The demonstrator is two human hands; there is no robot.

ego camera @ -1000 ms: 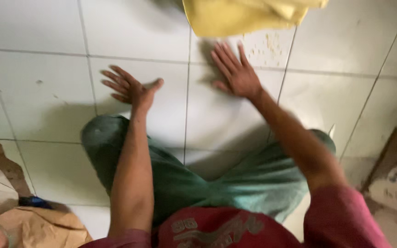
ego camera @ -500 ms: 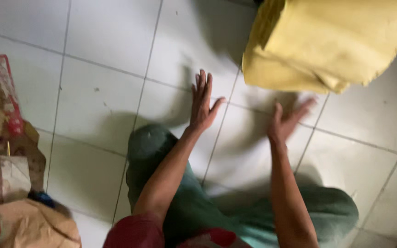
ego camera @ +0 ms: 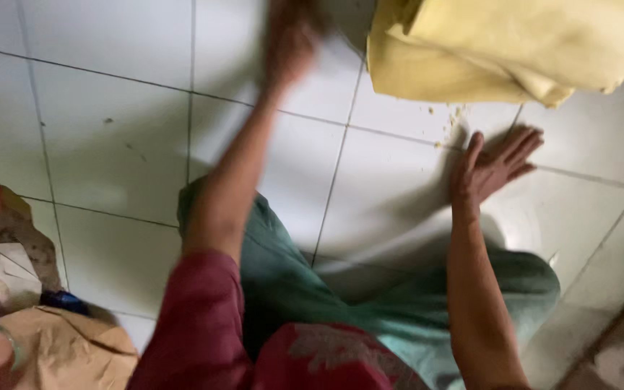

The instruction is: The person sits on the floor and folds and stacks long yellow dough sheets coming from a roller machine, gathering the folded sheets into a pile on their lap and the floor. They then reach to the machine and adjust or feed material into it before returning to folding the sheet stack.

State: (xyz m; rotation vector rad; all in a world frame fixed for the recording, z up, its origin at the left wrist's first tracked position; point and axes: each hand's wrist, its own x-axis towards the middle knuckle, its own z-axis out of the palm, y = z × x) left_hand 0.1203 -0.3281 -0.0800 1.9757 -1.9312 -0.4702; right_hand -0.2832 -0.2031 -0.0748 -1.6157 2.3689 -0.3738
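Head view: we see our right hand [ego camera: 496, 165] lying flat and open on the white tiled floor [ego camera: 110, 137], fingers spread toward the yellow cloth [ego camera: 514, 47], near its lower edge but not touching it. Our left hand [ego camera: 290, 36] is raised toward the top of the frame and blurred, so we cannot tell whether it is open or closed; it appears to hold nothing. Small yellowish crumbs [ego camera: 451, 119] lie on the tile just below the cloth, between it and the right hand. We judge the work on the floor only partly done: much of the tile around the hands looks bare, yet those crumbs are left, and the cloth is not gripped by either hand. The cloth sits at the upper right, a thick folded bundle of pale mustard fabric with a soft, rumpled edge, part of it cut off by the frame. At lower left lie brown paper bags [ego camera: 52, 347].
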